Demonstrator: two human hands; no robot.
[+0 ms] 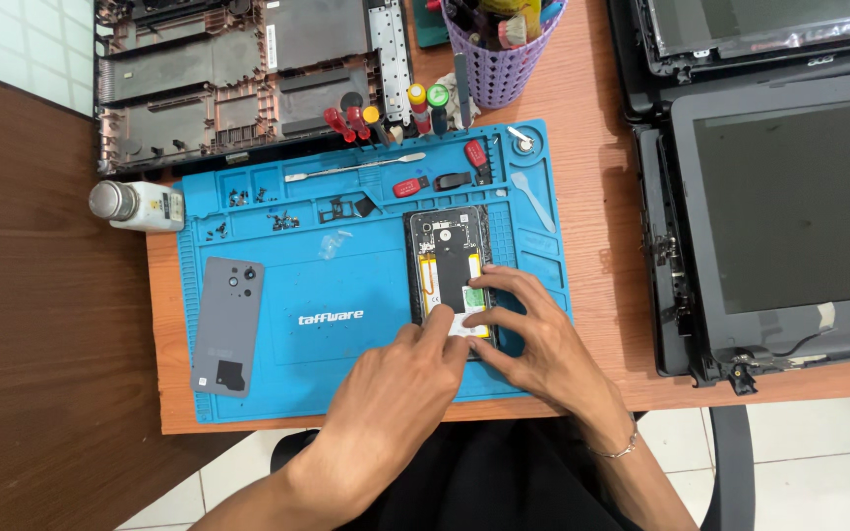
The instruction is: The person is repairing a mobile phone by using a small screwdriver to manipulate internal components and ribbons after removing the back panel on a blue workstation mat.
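An opened smartphone (448, 258) lies on the blue repair mat (346, 334), its insides and yellow-edged battery showing. My left hand (395, 388) reaches up from below, its index fingertip pressing on the phone's lower part. My right hand (533, 339) rests over the phone's lower right corner, fingers spread and touching a small green and white piece there. The phone's grey back cover (228, 324) lies face down at the mat's left side.
Small screws (248, 197), a metal spudger (351, 169), red and black small parts and a white pick sit in the mat's upper trays. Screwdrivers, a purple tool basket (504, 49), a white bottle (140, 205), and dismantled laptops (789, 197) surround the mat.
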